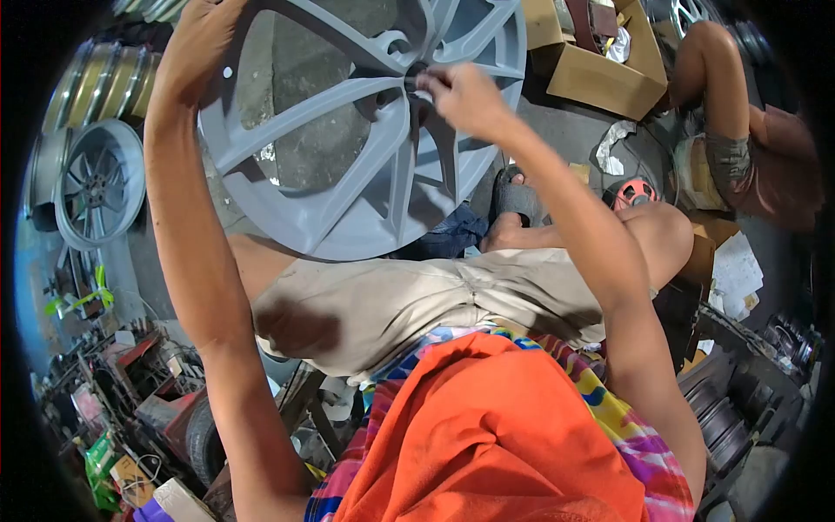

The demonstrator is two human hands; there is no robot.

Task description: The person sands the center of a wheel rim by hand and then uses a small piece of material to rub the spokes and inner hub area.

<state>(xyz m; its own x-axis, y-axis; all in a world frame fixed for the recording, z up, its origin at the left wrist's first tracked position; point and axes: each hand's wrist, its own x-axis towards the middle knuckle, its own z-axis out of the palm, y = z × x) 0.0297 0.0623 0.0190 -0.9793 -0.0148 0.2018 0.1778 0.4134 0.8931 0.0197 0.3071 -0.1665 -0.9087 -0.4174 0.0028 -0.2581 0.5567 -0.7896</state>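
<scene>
A grey multi-spoke alloy wheel rim (pixel 361 187) leans tilted against my lap and fills the upper middle of the view. At its upper left edge my left hand (pixel 211 19) grips the rim, its fingers partly cut off by the top of the frame. My right hand (pixel 465 97) is at the hub, slightly blurred, with fingers closed in a pinch. Whatever lies between those fingers is too small and dark to name. The dark centre hole is partly hidden behind the fingertips.
Several other wheels, one a silver wheel (pixel 100 184), stand at the left. An open cardboard box (pixel 613 78) sits at the upper right near another person's leg (pixel 726 83). Tools and machine parts (pixel 143 383) crowd the lower left; papers (pixel 737 270) lie at the right.
</scene>
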